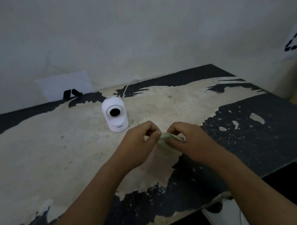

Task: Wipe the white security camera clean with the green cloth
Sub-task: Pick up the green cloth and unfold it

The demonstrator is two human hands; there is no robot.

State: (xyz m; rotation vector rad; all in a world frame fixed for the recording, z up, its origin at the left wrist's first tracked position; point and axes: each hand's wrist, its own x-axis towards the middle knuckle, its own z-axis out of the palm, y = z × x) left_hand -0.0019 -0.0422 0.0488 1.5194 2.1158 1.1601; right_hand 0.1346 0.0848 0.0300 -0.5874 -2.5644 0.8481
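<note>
The white security camera (114,113) stands upright on the worn table (51,153), its dark round lens facing me and a white cable running from its back toward the wall. A little in front of it and to its right, both hands hold the pale green cloth (167,142) bunched between them just above the tabletop. My left hand (139,144) pinches the cloth's left end. My right hand (189,141) grips its right side, hiding much of the fabric. Neither hand touches the camera.
A white sheet with a black mark (64,86) leans against the wall behind the camera. A white bin with a recycling symbol (294,40) stands at the far right. A white object (225,212) sits below the table's front-right edge.
</note>
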